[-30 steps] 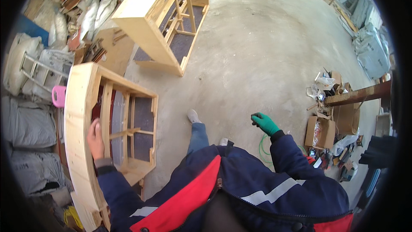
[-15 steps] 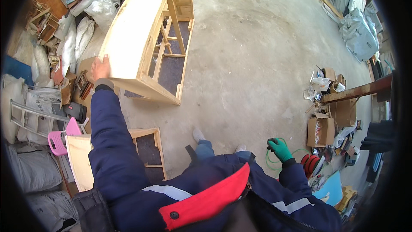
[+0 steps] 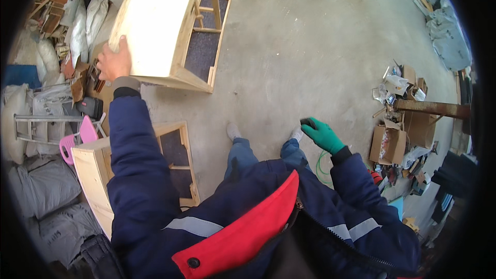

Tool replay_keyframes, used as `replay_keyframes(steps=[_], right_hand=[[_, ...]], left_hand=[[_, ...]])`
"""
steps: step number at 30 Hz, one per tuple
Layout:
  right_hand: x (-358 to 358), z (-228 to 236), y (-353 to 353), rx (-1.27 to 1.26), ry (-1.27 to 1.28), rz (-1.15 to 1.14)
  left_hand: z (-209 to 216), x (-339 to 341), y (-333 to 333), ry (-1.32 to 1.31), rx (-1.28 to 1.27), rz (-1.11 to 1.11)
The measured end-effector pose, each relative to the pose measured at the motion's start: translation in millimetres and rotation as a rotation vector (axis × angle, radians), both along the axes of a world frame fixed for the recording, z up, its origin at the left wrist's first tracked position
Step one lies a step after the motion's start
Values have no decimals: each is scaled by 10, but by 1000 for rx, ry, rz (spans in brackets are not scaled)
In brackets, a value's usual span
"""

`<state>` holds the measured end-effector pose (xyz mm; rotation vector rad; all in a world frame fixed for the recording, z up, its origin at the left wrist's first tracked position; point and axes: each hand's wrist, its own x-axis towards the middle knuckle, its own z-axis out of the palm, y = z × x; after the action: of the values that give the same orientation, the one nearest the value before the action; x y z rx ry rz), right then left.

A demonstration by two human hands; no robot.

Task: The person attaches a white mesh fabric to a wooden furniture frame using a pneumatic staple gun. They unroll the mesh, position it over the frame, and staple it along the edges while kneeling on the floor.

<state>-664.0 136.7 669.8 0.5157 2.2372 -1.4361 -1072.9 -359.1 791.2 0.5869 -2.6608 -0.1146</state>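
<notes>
Now the left hand is on the far frame, at the near left corner of its pale top; a second ago it was over the near frame. Half a second ago it was already at this corner. Its thumb stands apart from the bent fingers and lies along the board's edge; whether they grip the wood, one cannot tell. The right hand, gloved in green, hangs with its fingers curled in, beside the right shoe in view, where half a second ago it showed well apart from it. Whether it holds anything, one cannot tell.

The far frame stands on a grey, stained concrete floor, ahead and to the left; the near frame lies below it, partly behind the left sleeve. Along the left are a pink chair, a ladder, grey bags and white sacks. On the right, an open carton sits below a rusty beam, and a green hose curls near the right sleeve.
</notes>
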Motion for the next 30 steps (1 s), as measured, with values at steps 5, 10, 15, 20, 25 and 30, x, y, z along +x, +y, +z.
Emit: replay_keyframes(steps=[5,10,15,20,25,30], right_hand=[[-590,86,-87,-264,139,-19],[-861,-314,-205,-763,263,-526],[-707,-1123,456,-971,300,-974],[-78,-2010,1720,-971,190,-913],[644,-2986,2812,-666,-17,-1088],[1032,-3734,3183,-508,-98,-1282]], left_hand=[[82,740,1033,40,-50,-195],[47,1421,1497,2,570,-597],[-1019,1453,669,-315,715,-565],[-2756,879,-783,-438,272,-455],[-3713,-89,-1559,-597,-131,-286],[-3971,-739,-1667,-451,107,-472]])
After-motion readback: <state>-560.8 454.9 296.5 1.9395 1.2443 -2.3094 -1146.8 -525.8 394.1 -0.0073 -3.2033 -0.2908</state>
